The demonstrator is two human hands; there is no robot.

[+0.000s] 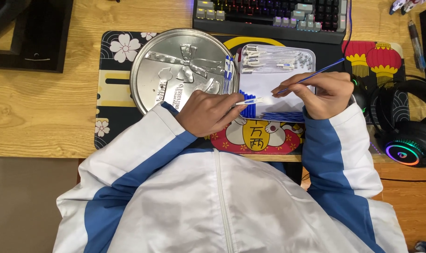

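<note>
My left hand (212, 112) grips a clear pen barrel with a blue cap (250, 100), held level over the white tray (269, 86). My right hand (323, 93) pinches a thin blue ink refill (316, 74), its tip pointing at the barrel's open end. The tray holds several clear pen barrels (274, 58) at its far side, blue caps (247, 110) at its near left and a bundle of blue refills (283, 116) along its near edge. A round silver tray (175, 70) with several assembled pens lies left of it.
A patterned desk mat (114, 89) lies on the wooden desk. A backlit keyboard (269, 14) sits behind the trays. Black headphones (405, 136) with a glowing ring and a dark mouse (360, 93) are at the right. A black monitor base (30, 33) stands at the far left.
</note>
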